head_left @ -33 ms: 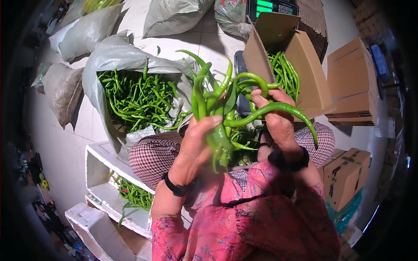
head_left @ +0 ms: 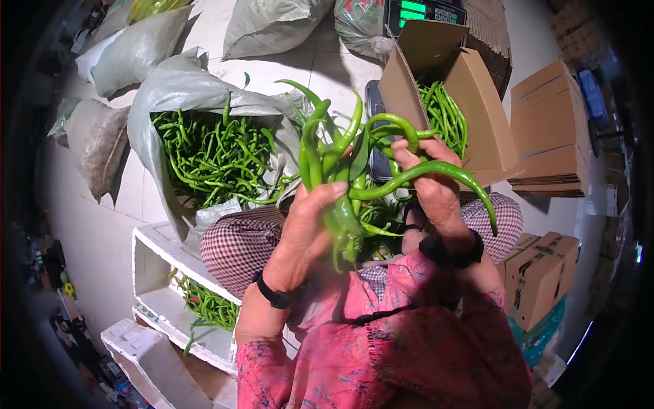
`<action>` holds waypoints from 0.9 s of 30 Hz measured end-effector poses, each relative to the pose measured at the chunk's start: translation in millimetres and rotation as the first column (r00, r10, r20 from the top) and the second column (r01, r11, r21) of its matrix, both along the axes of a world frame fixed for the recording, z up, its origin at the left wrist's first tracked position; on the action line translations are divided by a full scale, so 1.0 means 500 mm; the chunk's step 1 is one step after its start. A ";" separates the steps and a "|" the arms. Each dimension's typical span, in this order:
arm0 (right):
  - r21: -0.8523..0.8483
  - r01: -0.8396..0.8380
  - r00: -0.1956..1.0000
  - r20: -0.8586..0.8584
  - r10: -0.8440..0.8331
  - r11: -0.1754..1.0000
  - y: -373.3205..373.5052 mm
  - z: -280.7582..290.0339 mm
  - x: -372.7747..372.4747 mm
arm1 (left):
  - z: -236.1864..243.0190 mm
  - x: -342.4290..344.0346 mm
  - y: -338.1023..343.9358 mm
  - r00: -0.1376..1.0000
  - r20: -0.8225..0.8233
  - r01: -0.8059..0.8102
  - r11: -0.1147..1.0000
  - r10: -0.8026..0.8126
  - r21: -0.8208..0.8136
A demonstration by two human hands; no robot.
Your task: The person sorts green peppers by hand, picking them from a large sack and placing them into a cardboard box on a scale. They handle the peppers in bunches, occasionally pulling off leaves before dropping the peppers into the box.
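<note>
Long green chili peppers (head_left: 315, 150) form a bunch in my left hand (head_left: 303, 221), whose thumb presses across them; several tips hang blurred below the palm. My right hand (head_left: 436, 187) is closed on a few curved green peppers (head_left: 446, 167), one of them long and reaching out to the right. Both hands are close together above my lap. At left, an open whitish sack (head_left: 153, 102) is full of loose green peppers (head_left: 218, 153). Beyond my right hand, an open cardboard box (head_left: 480, 102) contains straighter green peppers (head_left: 443, 112).
White foam boxes (head_left: 153, 290) stand at lower left, one with peppers inside. Stuffed sacks (head_left: 272, 27) lie at the back and left. A scale with a lit green display (head_left: 413, 10) is behind the box. Flattened cartons (head_left: 548, 129) and a closed carton (head_left: 541, 279) are at right.
</note>
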State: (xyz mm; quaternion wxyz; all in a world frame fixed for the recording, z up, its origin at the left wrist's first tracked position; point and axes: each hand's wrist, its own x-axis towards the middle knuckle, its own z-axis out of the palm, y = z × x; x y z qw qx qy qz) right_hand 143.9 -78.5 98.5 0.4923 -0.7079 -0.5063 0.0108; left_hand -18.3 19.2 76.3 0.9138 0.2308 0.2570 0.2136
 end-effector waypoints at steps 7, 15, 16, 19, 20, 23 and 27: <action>-0.081 -0.216 0.677 -0.731 0.090 0.973 -0.051 0.005 0.044 | -0.020 -0.014 0.027 0.963 0.023 -0.267 0.963 0.268 -0.014; 0.334 0.092 0.085 -0.941 0.327 0.938 -0.101 -0.025 0.119 | -0.022 -0.048 0.052 0.934 0.060 -0.350 0.935 0.353 -0.065; 0.332 0.106 0.099 -0.941 0.322 0.937 -0.103 -0.025 0.119 | -0.024 -0.047 0.050 0.938 0.064 -0.337 0.940 0.340 -0.061; 0.401 0.153 0.163 -0.912 0.377 0.903 -0.121 -0.041 0.140 | -0.027 -0.034 0.042 0.938 0.043 -0.341 0.939 0.343 -0.045; 0.403 0.162 0.173 -0.910 0.376 0.901 -0.131 -0.042 0.151 | -0.029 -0.031 0.041 0.938 0.044 -0.341 0.939 0.343 -0.051; 0.489 0.178 0.120 -0.872 0.474 0.854 -0.160 -0.047 0.172 | -0.036 -0.026 0.045 0.942 0.075 -0.323 0.945 0.326 -0.056; 0.410 0.351 0.026 -0.903 0.430 0.841 -0.166 -0.022 0.181 | -0.035 -0.021 0.042 0.947 0.080 -0.310 0.950 0.312 -0.043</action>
